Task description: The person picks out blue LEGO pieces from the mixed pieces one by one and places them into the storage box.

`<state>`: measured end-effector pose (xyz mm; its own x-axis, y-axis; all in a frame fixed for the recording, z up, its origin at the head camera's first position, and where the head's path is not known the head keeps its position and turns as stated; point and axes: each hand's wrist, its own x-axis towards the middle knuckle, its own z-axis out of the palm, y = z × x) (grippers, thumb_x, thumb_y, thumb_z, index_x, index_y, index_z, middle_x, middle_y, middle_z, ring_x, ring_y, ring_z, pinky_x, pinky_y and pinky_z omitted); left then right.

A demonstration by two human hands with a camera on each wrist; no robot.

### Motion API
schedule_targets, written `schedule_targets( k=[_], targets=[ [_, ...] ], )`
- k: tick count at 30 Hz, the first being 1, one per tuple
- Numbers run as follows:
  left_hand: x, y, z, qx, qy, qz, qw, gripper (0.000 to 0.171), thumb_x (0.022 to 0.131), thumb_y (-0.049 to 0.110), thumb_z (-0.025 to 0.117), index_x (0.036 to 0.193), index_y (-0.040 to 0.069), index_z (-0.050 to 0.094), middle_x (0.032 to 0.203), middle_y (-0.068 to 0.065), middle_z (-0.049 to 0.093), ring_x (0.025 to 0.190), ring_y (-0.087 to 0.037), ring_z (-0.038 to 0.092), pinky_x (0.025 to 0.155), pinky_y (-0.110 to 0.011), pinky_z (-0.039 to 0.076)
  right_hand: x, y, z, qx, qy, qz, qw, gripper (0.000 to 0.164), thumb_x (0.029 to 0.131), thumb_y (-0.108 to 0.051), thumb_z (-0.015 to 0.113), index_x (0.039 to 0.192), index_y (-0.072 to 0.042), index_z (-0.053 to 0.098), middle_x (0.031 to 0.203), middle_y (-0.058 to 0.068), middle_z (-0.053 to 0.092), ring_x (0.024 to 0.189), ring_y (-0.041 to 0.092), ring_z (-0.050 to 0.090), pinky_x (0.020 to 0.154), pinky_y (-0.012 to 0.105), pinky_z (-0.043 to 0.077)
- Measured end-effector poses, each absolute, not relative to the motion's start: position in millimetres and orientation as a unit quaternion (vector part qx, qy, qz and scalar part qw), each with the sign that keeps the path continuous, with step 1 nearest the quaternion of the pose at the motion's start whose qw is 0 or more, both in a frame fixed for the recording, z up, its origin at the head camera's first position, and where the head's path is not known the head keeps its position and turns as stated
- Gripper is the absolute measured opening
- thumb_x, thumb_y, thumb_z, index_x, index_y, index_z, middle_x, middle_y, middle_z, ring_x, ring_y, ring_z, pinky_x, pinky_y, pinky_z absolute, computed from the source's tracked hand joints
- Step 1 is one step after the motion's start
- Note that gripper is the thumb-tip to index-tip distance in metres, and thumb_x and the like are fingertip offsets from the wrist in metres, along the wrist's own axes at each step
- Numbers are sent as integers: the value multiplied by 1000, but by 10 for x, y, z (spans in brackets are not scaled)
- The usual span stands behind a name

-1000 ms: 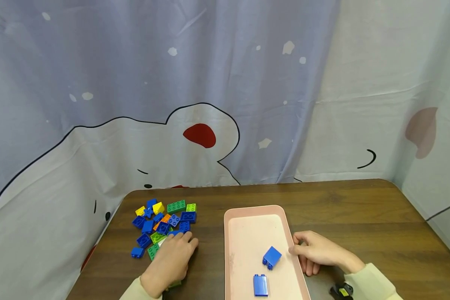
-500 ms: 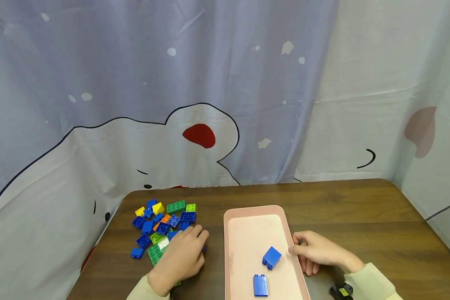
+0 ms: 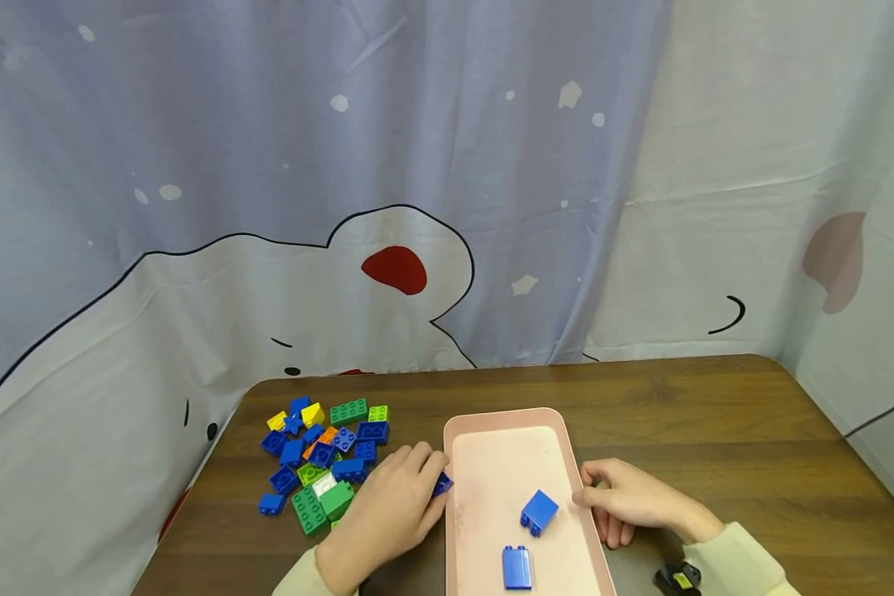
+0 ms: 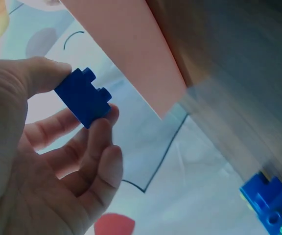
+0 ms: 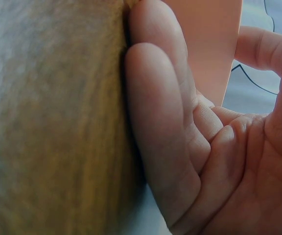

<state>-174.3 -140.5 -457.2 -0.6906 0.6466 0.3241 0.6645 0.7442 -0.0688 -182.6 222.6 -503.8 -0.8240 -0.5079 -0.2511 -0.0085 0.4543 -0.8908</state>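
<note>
Between the thumb and fingertips of my left hand point(image 3: 391, 509) is a small blue building brick point(image 4: 83, 98), its studs pointing away from the palm in the left wrist view. That hand is at the left rim of a pink tray point(image 3: 459, 463), with the brick right beside the rim. My right hand point(image 3: 629, 501) grips the tray's right edge, thumb on the rim, the other fingers bent beside the outer wall and resting on the table. Inside the tray lie a tilted blue brick point(image 3: 540, 512) and another blue brick point(image 3: 517, 568) nearer the front.
Left of the tray spreads a pile of loose bricks, including a green brick point(image 3: 310, 510), a yellow brick point(image 3: 313, 414) and several blue ones. A brown wooden table point(image 3: 685, 414) carries everything. Behind it hangs a printed curtain point(image 3: 536, 182). A black device point(image 3: 678, 578) sits by the right sleeve.
My left hand has moved right from the pile to the tray's left rim, carrying a blue brick out with it. The right hand and the tray have stayed put.
</note>
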Motion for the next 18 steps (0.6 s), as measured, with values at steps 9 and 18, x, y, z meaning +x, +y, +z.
schedule_targets(
  k=[9,18],
  targets=[
    [-1673,-1198,-4586,-399,-904,-51,147,38,90,39,66,121,18,60,102,4,54,82,-8,45,72,-21,48,-1832,2231,-5054,-159,814,-500,248,27,95,-30,59,90,-4,52,59,12,64,45,29,61,42,45,49],
    [-1585,-1008,-4677,-446,-884,-36,138,35,91,42,65,119,21,62,98,7,49,81,-6,40,73,-18,41,-1823,2228,-5040,-162,813,-500,250,27,95,-30,59,90,-5,53,59,13,64,45,29,61,42,45,49]
  ],
)
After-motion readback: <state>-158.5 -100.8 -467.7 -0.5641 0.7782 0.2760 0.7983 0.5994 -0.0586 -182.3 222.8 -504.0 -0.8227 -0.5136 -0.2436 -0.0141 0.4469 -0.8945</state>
